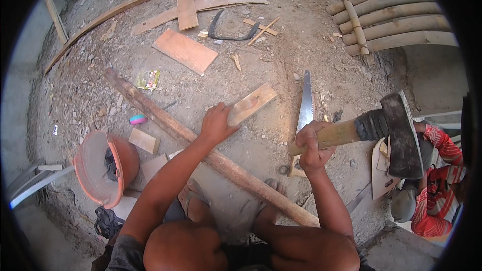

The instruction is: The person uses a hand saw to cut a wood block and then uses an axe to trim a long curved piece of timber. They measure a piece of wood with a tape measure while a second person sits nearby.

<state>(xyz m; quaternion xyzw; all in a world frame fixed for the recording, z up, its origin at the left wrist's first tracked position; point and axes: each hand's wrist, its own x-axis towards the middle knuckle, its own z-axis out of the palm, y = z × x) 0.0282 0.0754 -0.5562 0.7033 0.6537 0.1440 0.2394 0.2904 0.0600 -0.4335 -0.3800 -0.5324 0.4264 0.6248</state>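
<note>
Wood block, pale tan with a faint reddish patch; axe handle, yellowish tan, with black wrapping below a blackish-grey axe head; saw blade, silver-grey. Long beam, mottled reddish brown; bucket, faded orange with greyish smears inside; small rounded object, two-tone pink and turquoise; curved frame, black; short broad board, pinkish orange. Bamboo poles, dull tan; co-worker's sleeve, red patterned with white.

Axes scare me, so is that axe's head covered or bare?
Bare: the axe head shows dark metal. The black wrapping goes around the handle, held in the right hand.
</note>
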